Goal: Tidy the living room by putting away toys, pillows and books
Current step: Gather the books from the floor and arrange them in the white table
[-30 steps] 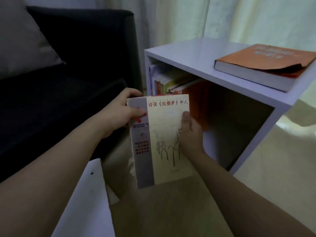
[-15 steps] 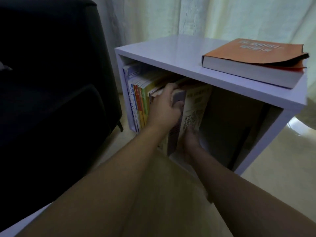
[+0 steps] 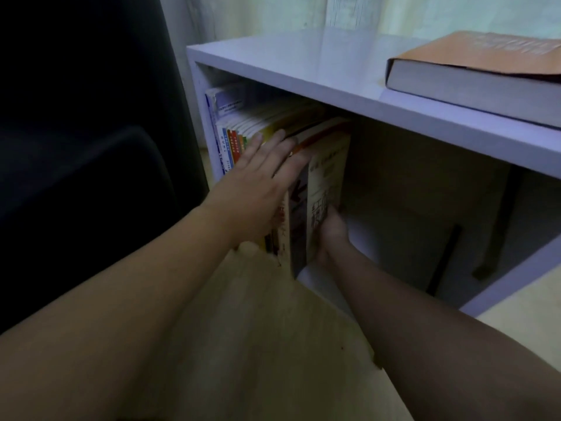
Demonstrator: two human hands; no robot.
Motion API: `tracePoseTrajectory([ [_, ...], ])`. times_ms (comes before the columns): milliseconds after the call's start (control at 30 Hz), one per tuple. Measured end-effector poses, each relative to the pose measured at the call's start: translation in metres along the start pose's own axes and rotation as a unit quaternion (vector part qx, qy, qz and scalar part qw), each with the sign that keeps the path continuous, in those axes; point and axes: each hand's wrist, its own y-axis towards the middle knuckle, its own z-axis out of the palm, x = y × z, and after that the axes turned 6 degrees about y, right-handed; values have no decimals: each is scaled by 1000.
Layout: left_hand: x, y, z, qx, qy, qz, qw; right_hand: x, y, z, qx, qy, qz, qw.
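Observation:
A cream-covered book [image 3: 326, 183] stands upright inside the white shelf unit [image 3: 303, 77], at the right end of a row of upright books [image 3: 243, 132]. My left hand [image 3: 261, 183] lies flat with straight fingers against the spines of the row, just left of the cream book. My right hand [image 3: 331, 235] rests low against the cream book's cover near its bottom; its fingers are mostly hidden behind the book. A thick orange book [image 3: 485, 62] lies flat on the shelf unit's top at the right.
A dark sofa [image 3: 85, 147] stands close to the left of the shelf unit. The right half of the shelf compartment [image 3: 425, 214] is dark and holds no books. Pale curtains [image 3: 303, 16] hang behind. Light floor [image 3: 258, 344] lies below my arms.
The cream book went from held in front of me into the shelf, upright beside the row. My left hand let go and flattened on the spines. The view moved closer.

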Motion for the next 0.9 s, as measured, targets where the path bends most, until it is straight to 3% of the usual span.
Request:
tracePoseTrajectory([
  [100, 1, 0, 3, -28, 35, 10, 999, -17, 33, -7, 3, 38, -11, 999],
  [233, -4, 1, 4, -50, 90, 1, 995, 2, -7, -4, 29, 29, 6, 999],
  [400, -11, -1, 12, -57, 117, -37, 991, 47, -113, 5, 48, -44, -49, 997],
  [600, -11, -8, 5, -20, 72, -41, 996, 62, -173, -8, 74, -154, -33, 985],
  [733, -17, -38, -16, 8, -6, -121, 993, 99, -241, -15, 112, -313, -58, 941],
  [900, -14, -80, -72, 37, -21, -230, 972, 174, -315, -13, 246, -466, -136, 839],
])
